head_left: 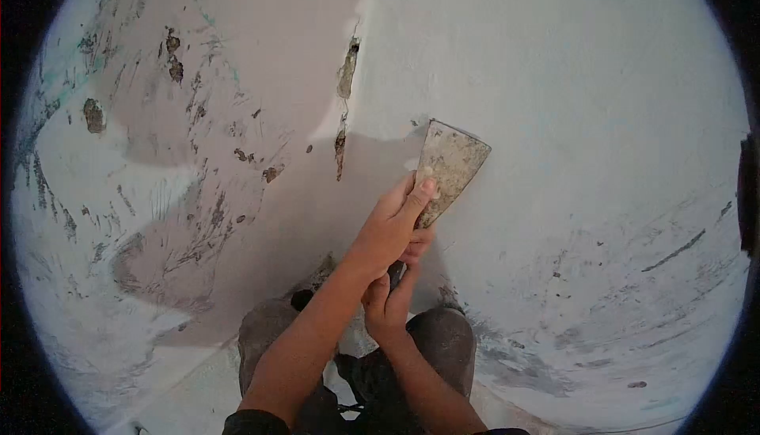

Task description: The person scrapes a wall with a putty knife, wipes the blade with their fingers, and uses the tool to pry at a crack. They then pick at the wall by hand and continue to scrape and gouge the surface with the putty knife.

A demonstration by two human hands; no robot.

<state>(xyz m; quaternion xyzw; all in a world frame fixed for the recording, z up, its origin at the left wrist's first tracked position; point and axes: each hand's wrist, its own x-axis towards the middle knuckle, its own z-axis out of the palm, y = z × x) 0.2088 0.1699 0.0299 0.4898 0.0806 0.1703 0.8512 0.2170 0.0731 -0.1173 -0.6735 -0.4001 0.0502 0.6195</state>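
A wide scraper (453, 162) with a worn, plaster-stained blade is in both my hands, its broad edge up and to the right against the pale wall. My left hand (398, 217) is closed round the scraper's upper part, the thumb lying on the lower blade. Below it, my right hand (389, 302) wraps the dark handle (395, 273). The fingers of both hands partly hide the grip. Just left of the blade, the smooth pale coat (554, 79) meets a pinkish-grey patch (301, 197) of wall.
A vertical crack with broken holes (347, 71) runs down the wall to the left of my hands. Further left are gouges and a chipped hole (93, 116). Dark scuffs (674, 251) mark the lower right wall. My bent knees (443, 348) are close below my hands.
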